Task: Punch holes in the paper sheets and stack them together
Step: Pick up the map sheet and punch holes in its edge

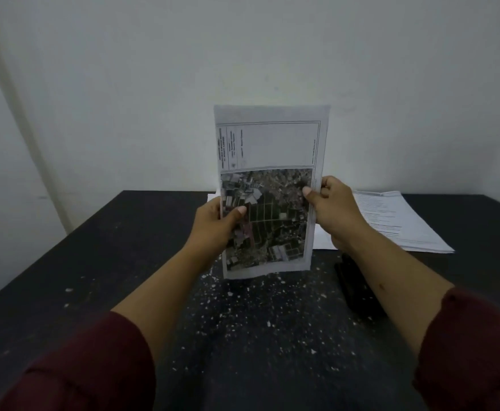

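Paper sheet (269, 185) held upright above the black table (109, 262), short edges top and bottom, printed side to the camera: an aerial photo fills the lower half, a ruled box with small text the upper half. Left hand (216, 226) pinches the sheet's left edge at about 8 o'clock, thumb on the front face, fingers behind. Right hand (331, 209) grips the right edge at about 3 o'clock, thumb likewise on the front. Bottom edge hangs just clear of the tabletop, slightly curled. Stack of printed sheets (402, 221) lies flat at 2 o'clock of the held sheet, near the table's far edge, corners fanned. Dark hole punch (358, 289), partly hidden by the right forearm, sits at 4 o'clock. White paper specks (260, 310) scattered over the table at 6 o'clock. Bare tabletop runs out to 9 o'clock, up to the left edge. Plain wall (242, 54) behind.
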